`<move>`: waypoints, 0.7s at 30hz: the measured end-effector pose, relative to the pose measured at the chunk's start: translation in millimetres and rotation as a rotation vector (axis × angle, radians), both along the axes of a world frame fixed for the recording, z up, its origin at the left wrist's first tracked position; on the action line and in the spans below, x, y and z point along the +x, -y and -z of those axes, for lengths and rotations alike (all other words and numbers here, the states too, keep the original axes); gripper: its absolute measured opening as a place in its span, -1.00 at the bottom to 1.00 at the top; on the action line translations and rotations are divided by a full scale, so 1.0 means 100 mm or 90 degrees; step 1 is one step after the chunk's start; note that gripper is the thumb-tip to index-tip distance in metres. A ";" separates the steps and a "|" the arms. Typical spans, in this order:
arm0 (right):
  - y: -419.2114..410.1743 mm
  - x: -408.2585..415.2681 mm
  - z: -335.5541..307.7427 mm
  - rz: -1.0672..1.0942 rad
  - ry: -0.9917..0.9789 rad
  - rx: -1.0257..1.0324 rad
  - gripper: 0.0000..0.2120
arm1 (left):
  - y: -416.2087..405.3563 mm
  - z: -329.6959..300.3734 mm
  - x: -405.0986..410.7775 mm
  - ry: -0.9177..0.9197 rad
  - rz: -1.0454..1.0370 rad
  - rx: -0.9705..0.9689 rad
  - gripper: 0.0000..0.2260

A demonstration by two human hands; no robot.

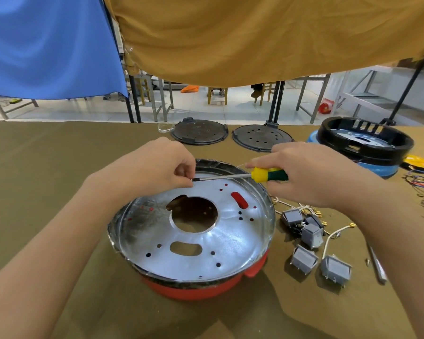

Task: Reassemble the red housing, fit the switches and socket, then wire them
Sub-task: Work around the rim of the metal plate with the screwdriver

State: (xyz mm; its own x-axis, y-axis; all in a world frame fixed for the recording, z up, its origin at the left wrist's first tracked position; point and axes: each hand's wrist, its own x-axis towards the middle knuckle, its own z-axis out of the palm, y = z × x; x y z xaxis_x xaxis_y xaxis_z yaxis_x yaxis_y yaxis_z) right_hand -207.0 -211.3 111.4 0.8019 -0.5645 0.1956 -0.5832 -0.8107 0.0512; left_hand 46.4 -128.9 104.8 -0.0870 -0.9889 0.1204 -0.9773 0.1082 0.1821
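Head-cam view looking down at a workbench w/ olive-brown cloth [47, 192]. Centre: the red housing [194, 288], a round bowl-shaped shell, sits on the cloth just in front of the person. A shiny metal plate [230, 241] fills its top, w/ a big round hole in the middle, an oval slot nearer the viewer & several small screw holes; red shows through some holes.

Left hand [157, 165] hovers over the plate's far-left rim, thumb & forefinger pinched together at the dark tip of a screwdriver [223, 176]. Can't tell if a screw is between the fingertips. Right hand [301, 172] is curled round the yellow-green handle, shaft lying nearly level across the far rim, pointing left.

Right of the housing, on the cloth: a cluster of grey switches [311, 234], some w/ white wires [333, 237] & brass terminals, near but not touching the housing. A slim metal tool [377, 264] lies further right.

Far edge of bench: two dark round discs [200, 132] side by side, and at right a black ring [367, 140] sitting on a blue base. Coloured wires [421, 183] at far right edge. Blue & mustard cloths hang overhead.
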 end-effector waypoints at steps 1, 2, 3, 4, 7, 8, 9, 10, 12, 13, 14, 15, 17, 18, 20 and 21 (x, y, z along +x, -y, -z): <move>-0.01 0.01 0.00 0.002 -0.001 -0.021 -0.57 | 0.00 0.00 -0.01 0.011 -0.001 0.001 -0.98; -0.01 0.02 0.00 0.005 -0.005 -0.040 -0.57 | 0.01 0.00 -0.02 0.015 -0.001 0.003 -0.98; -0.02 0.03 0.00 0.007 -0.010 -0.056 -0.57 | 0.01 0.01 -0.02 0.016 -0.001 0.006 -0.98; -0.02 0.03 -0.01 0.007 -0.014 -0.068 -0.57 | 0.01 0.01 -0.01 0.017 0.001 0.010 -0.98; -0.01 0.02 -0.03 0.003 0.022 -0.097 -0.52 | 0.04 0.05 0.04 0.005 0.010 0.032 -0.98; -0.01 0.00 -0.05 0.006 0.052 -0.108 -0.50 | 0.04 0.07 0.06 -0.008 0.015 0.042 -0.98; 0.00 -0.01 -0.06 0.012 0.082 -0.119 -0.48 | 0.05 0.08 0.08 -0.028 0.022 0.049 -0.98; 0.01 -0.03 -0.07 0.018 0.108 -0.122 -0.47 | 0.06 0.10 0.09 -0.051 0.029 0.058 -0.95; 0.05 -0.07 -0.09 0.011 0.174 -0.076 -0.44 | 0.09 0.14 0.08 -0.095 0.043 0.093 -0.92; 0.08 -0.07 -0.10 -0.001 0.228 -0.029 -0.45 | 0.11 0.16 0.05 -0.113 0.051 0.118 -0.93; 0.10 -0.08 -0.13 -0.015 0.289 0.019 -0.45 | 0.14 0.18 0.02 -0.129 0.059 0.144 -0.96; 0.12 -0.07 -0.16 -0.027 0.348 0.060 -0.45 | 0.17 0.20 -0.01 -0.143 0.069 0.167 -0.98; 0.16 -0.05 -0.21 -0.041 0.438 0.125 -0.44 | 0.22 0.21 -0.10 -0.167 0.093 0.201 -0.98; 0.18 -0.02 -0.22 -0.050 0.474 0.155 -0.45 | 0.24 0.20 -0.14 -0.177 0.107 0.211 -0.97; 0.18 0.04 -0.21 -0.089 0.549 0.214 -0.46 | 0.27 0.17 -0.22 -0.180 0.132 0.203 -0.94; 0.17 0.08 -0.20 -0.112 0.594 0.245 -0.46 | 0.28 0.16 -0.26 -0.177 0.140 0.193 -0.92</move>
